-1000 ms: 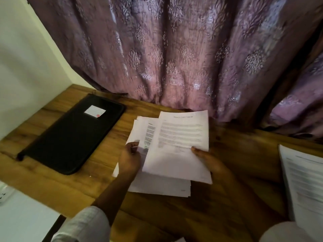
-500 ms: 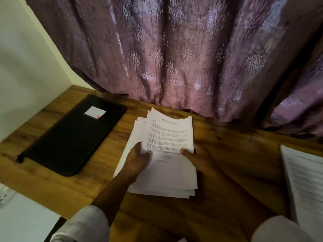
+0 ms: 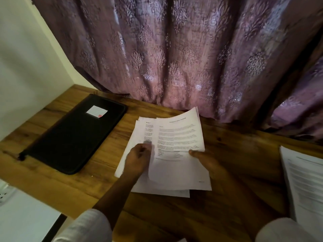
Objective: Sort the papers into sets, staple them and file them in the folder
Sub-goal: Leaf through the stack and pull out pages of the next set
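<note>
R grip [image 3: 208,162] pinching top sheet [image 3: 178,137], too blurry to read, L grip [image 3: 139,158] smeared, can't tell

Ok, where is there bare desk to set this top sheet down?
Widest bare wood lies between the loose pile and the right-edge stack. A narrower strip runs between the folder and the pile. The centre is crowded with papers; behind it the curtain hangs to the desk.

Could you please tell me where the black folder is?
Head view: the black folder lies on the wooden desk, left of the left hand and papers.
</note>
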